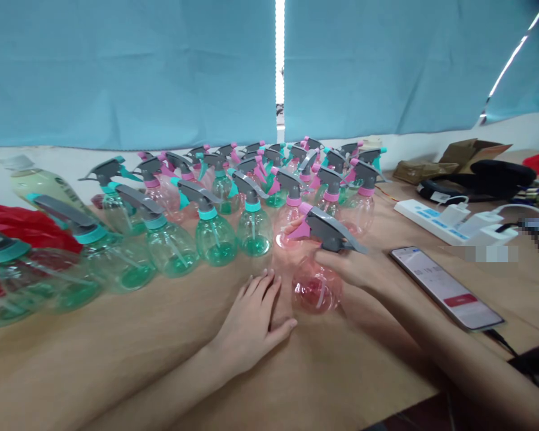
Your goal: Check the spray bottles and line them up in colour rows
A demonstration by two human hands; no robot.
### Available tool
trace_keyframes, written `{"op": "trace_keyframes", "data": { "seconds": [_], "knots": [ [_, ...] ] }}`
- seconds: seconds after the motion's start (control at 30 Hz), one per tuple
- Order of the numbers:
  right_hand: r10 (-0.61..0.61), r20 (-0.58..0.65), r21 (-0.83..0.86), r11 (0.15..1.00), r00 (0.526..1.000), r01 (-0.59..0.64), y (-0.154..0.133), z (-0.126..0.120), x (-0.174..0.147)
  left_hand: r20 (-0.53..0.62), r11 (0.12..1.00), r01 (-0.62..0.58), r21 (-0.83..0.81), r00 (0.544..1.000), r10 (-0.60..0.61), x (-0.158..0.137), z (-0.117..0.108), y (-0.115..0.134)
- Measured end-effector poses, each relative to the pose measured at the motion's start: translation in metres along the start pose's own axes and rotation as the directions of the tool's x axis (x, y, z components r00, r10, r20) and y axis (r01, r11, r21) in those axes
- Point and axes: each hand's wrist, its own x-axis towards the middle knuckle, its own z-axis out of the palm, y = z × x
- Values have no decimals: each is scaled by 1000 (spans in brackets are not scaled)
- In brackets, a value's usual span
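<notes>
My right hand is wrapped round the neck of a pink spray bottle with a grey and pink trigger head. The bottle tilts a little, and some of my fingers are hidden behind it. Left of it, my left hand lies flat on the table with its fingers stretched out, holding nothing. Close beyond that hand stand green spray bottles with turquoise collars, among them one green spray bottle and another green spray bottle. A second pink spray bottle stands just behind the held one.
Several more pink and green spray bottles stand in rows towards the blue curtain. On the right are a phone, a white power strip with plugs, cables and a cardboard box. A red plastic bag is at the left.
</notes>
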Motion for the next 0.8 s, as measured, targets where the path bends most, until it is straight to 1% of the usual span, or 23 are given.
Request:
{"op": "trace_keyframes", "data": {
  "seconds": [0.27,0.5,0.57,0.7,0.8],
  "knots": [
    [-25,-29,97,995,999,28,0,3,2,-12,1000,-10,-5,1000,10,0,2,-2],
    [6,46,112,994,999,-12,4,-2,0,-9,1000,-16,14,1000,17,0,2,-2],
    [14,49,117,993,999,-20,4,-2,0,-11,1000,-17,14,1000,17,0,1,-1],
    [13,45,179,984,999,-21,2,-1,1,-1,1000,-12,10,1000,12,-1,0,0],
    [13,45,172,985,999,-21,1,-1,2,14,1000,-8,12,1000,8,0,-2,0]
  ]
}}
